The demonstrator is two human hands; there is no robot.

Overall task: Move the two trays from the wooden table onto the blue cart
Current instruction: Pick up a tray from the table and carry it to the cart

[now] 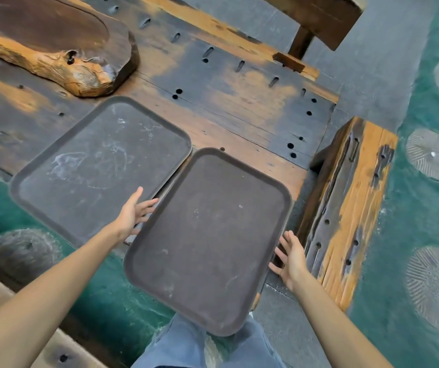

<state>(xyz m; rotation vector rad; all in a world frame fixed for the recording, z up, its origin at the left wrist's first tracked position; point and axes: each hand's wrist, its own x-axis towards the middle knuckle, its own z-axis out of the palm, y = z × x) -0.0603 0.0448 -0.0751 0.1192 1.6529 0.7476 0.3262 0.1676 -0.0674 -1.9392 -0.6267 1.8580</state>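
Note:
Two dark brown rectangular trays lie side by side on the worn wooden table (239, 110). The left tray (101, 166) is scuffed with pale marks. The right tray (207, 240) sticks out past the table's near edge, over my legs. My left hand (136, 211) is open at the right tray's left rim, in the gap between the two trays. On the other side, my right hand (291, 257) is open with fingers spread, just beside that tray's right rim. Neither hand grips anything. No blue cart is in view.
A thick carved wooden slab (53, 43) lies on the table at the far left. A wooden bench (346, 208) stands close on the right, and another bench (319, 17) beyond the table. The floor is grey stone with teal glass panels (425, 221).

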